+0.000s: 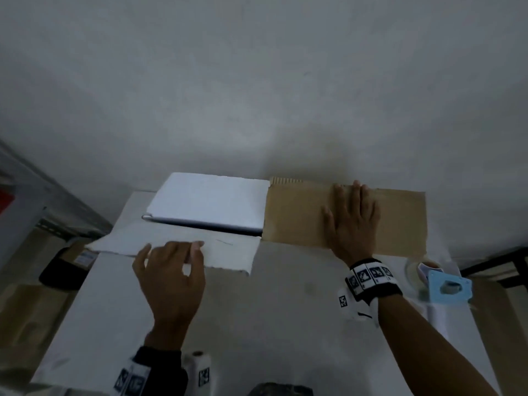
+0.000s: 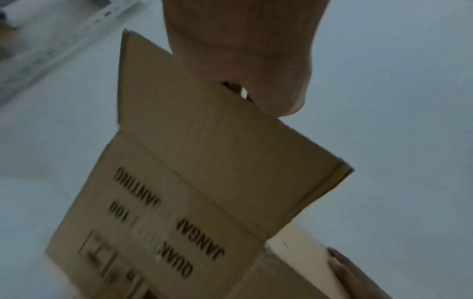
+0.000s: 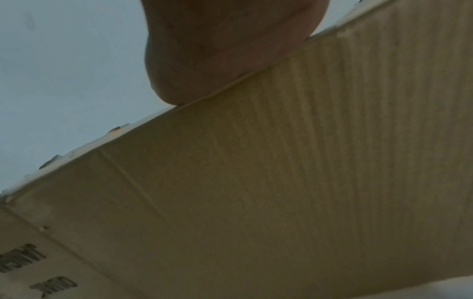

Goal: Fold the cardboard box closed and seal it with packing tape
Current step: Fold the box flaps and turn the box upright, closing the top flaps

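Observation:
The cardboard box shows two white flaps (image 1: pixel 211 201) with a dark gap between them, and a brown flap (image 1: pixel 297 212) to their right. My left hand (image 1: pixel 171 270) grips the near white flap (image 1: pixel 228 252), its fingers curled over the edge. From below, that flap (image 2: pixel 217 151) is brown, and black print runs along the box side (image 2: pixel 158 232). My right hand (image 1: pixel 351 221) lies flat on the brown flap (image 3: pixel 281 182), fingers straight, palm (image 3: pixel 230 50) pressing down. A light blue tape dispenser (image 1: pixel 445 284) with a clear roll sits to the right of my right wrist.
A pale flat surface (image 1: pixel 271 310) spreads in front of me below the flaps. Grey metal shelving (image 1: pixel 43 212) stands at the left, with brown cartons (image 1: pixel 25 315) and a dark object (image 1: pixel 60 270) under it. A white wall is behind; a black frame (image 1: pixel 500 267) is at the right.

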